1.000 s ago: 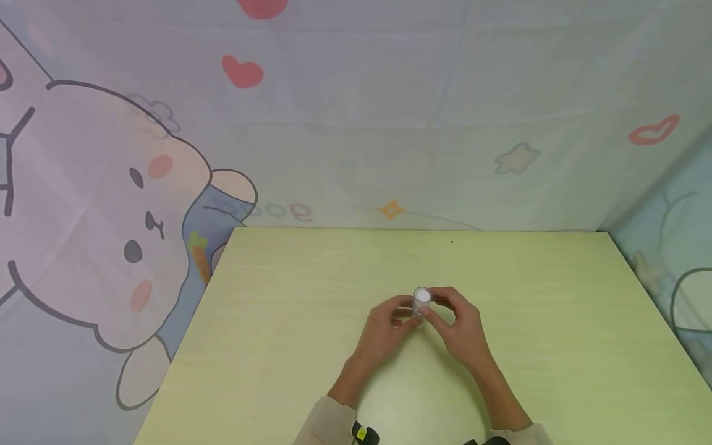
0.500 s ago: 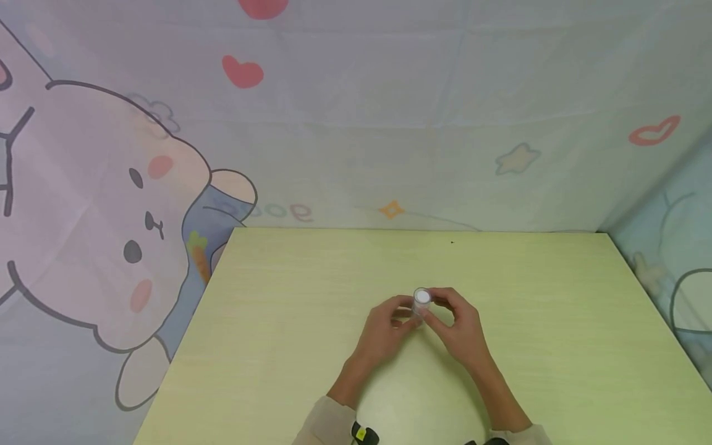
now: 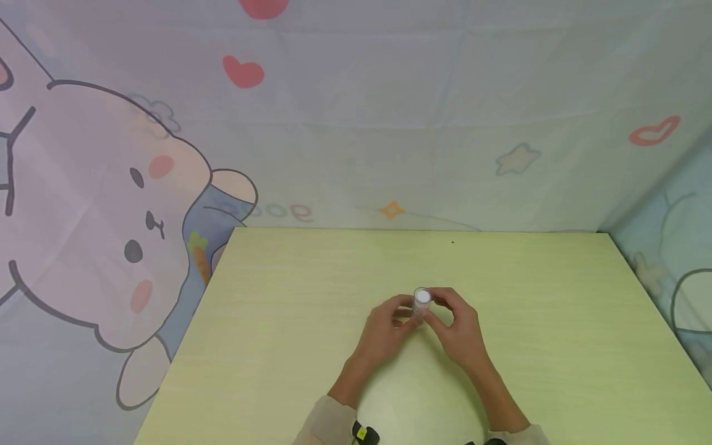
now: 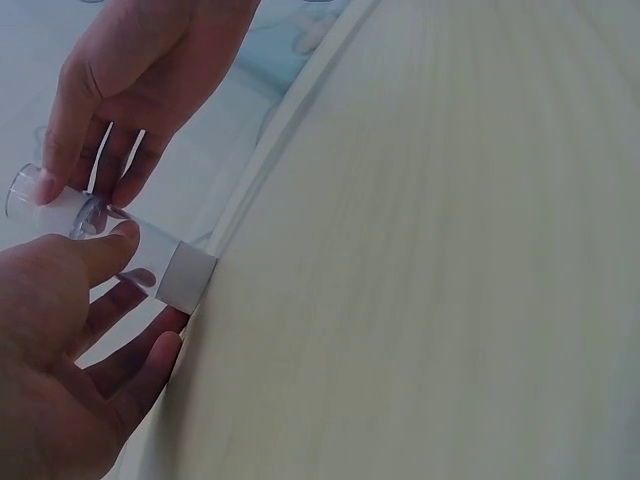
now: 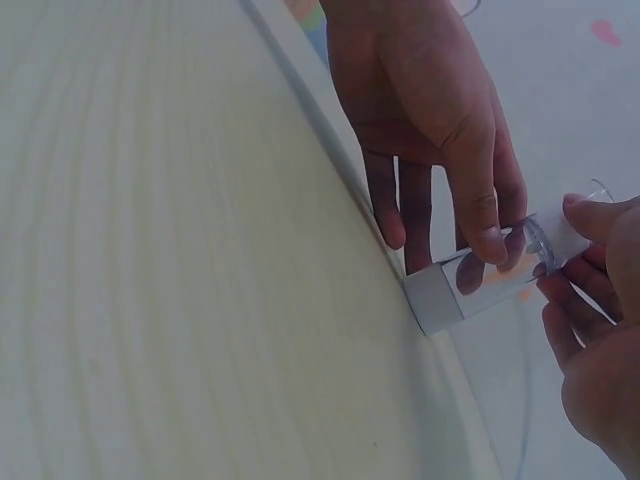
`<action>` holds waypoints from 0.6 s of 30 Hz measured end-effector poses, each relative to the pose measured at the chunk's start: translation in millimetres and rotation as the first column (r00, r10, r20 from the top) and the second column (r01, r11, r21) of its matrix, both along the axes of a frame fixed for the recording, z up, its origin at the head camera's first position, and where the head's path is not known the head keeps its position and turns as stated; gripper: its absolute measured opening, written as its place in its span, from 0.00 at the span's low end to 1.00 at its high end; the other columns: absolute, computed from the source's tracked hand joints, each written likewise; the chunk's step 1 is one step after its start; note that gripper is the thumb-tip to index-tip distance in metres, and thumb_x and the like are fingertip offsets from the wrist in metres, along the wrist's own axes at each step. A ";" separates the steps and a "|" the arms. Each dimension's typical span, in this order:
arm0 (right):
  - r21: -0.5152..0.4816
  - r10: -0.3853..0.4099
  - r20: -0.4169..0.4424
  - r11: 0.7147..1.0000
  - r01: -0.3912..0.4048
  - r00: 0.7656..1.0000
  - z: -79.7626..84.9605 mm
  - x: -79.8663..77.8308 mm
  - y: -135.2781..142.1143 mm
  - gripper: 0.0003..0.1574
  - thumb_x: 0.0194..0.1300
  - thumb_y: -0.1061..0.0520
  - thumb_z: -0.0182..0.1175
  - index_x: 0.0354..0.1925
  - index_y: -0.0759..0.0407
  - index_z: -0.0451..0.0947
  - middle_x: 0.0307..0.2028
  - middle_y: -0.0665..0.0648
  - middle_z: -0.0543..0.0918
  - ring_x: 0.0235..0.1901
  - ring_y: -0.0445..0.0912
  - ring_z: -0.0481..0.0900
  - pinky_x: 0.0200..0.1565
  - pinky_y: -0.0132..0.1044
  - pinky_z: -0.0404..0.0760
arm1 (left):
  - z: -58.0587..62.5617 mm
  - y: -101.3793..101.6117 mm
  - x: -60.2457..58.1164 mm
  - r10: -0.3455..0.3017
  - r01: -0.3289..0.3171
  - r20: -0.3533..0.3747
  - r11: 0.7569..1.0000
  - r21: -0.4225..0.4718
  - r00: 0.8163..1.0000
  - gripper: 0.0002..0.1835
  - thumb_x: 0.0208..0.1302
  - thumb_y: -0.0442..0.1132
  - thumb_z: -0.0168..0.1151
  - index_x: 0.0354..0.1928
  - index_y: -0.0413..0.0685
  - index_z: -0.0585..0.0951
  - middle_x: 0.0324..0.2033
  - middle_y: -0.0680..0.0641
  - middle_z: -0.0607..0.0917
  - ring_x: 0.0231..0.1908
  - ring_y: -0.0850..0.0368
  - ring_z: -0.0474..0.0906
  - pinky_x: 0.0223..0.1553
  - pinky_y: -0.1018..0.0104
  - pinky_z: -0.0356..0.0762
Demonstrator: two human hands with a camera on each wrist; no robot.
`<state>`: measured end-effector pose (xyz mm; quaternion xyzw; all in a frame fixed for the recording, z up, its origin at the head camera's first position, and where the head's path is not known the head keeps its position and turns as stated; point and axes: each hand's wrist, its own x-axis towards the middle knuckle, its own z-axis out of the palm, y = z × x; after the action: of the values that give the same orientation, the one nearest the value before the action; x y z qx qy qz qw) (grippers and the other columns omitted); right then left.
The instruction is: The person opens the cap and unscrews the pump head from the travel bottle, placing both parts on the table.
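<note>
A small clear cylindrical bottle [image 3: 422,299] stands upright between both hands, with a white upper part under a clear rim. Its white base [image 4: 187,278] meets the tabletop in the left wrist view. My left hand [image 3: 382,326] pinches the clear body between thumb and fingers, low down. Higher up, my right hand [image 3: 460,330] pinches the top section [image 5: 562,232], thumb on the near side. In the right wrist view, a clear ring separates the top section from the body. Parts of the fingers behind the bottle are hidden in the head view.
The pale yellow-green wooden table [image 3: 289,296] spreads around the hands. Behind it hangs a printed cloth [image 3: 356,123] with a cartoon animal, meeting the table's far edge. A tiny dark speck [image 3: 453,242] lies near that edge.
</note>
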<state>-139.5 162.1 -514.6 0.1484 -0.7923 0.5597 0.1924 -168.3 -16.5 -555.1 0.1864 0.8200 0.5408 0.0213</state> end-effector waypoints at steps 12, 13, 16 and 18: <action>0.027 0.063 0.006 0.998 -0.063 0.998 -21.4 -9.2 9.6 0.23 0.69 0.64 0.72 0.60 0.53 0.81 0.53 0.51 0.86 0.56 0.41 0.82 0.62 0.29 0.77 | 1.2 -1.0 -0.9 -0.022 0.022 -0.006 1.000 -0.021 1.000 0.19 0.75 0.48 0.68 0.64 0.60 0.81 0.61 0.57 0.85 0.56 0.57 0.86 0.51 0.66 0.85; 0.028 0.064 0.005 0.998 -0.065 0.998 -21.6 -9.2 9.6 0.23 0.69 0.64 0.72 0.60 0.53 0.81 0.53 0.51 0.85 0.56 0.41 0.82 0.62 0.29 0.77 | 1.3 -1.1 -0.7 -0.022 0.022 -0.005 1.000 -0.021 1.000 0.19 0.75 0.48 0.68 0.64 0.61 0.81 0.60 0.57 0.85 0.56 0.58 0.86 0.51 0.66 0.85; 0.035 0.064 -0.003 0.997 -0.064 0.998 -22.1 -9.7 9.6 0.24 0.69 0.65 0.72 0.60 0.54 0.81 0.53 0.52 0.85 0.56 0.42 0.82 0.62 0.29 0.77 | 1.5 -1.3 -0.8 -0.026 0.026 -0.004 0.999 -0.022 1.000 0.19 0.75 0.47 0.68 0.64 0.60 0.81 0.60 0.57 0.85 0.56 0.58 0.86 0.51 0.66 0.85; 0.039 0.063 -0.006 0.997 -0.063 0.998 -22.6 -10.1 9.6 0.24 0.69 0.65 0.72 0.60 0.55 0.81 0.53 0.52 0.85 0.56 0.42 0.82 0.62 0.29 0.77 | 1.5 -1.5 -1.2 -0.028 0.028 -0.001 0.999 -0.025 1.000 0.19 0.75 0.47 0.68 0.64 0.61 0.81 0.60 0.57 0.85 0.56 0.59 0.85 0.51 0.67 0.85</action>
<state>-149.6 171.7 -537.2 0.1792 -0.7971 0.5495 0.1747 -169.5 -18.0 -553.6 0.1976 0.8240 0.5302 0.0307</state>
